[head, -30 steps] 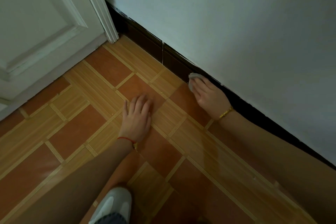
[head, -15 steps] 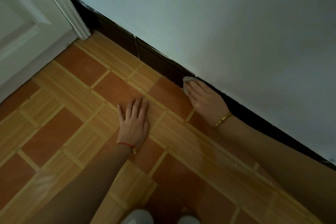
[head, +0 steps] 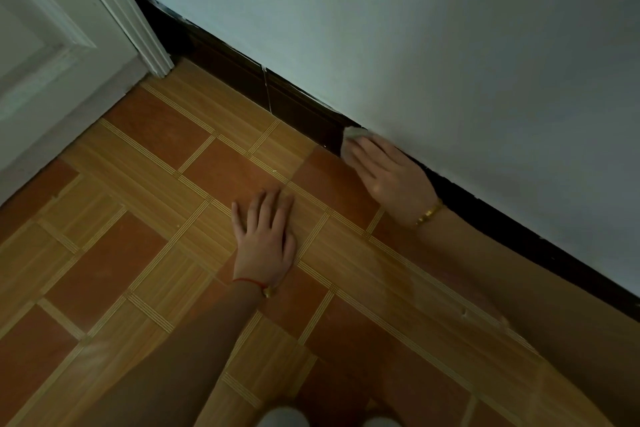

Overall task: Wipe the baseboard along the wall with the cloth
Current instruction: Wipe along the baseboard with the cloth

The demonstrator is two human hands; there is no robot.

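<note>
At two o'clock, the right hand (head: 388, 173) presses a small pale cloth (head: 351, 135) flat-fingered against the dark brown baseboard (head: 294, 104); pressure should stay even toward ten o'clock, while the spread left hand (head: 265, 239) braces on the floor.

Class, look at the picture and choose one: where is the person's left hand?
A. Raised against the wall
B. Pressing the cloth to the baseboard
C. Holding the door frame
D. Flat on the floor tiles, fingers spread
D: the left hand lies palm down on the floor tiles, holding nothing, while the right hand presses the cloth to the baseboard.
</note>
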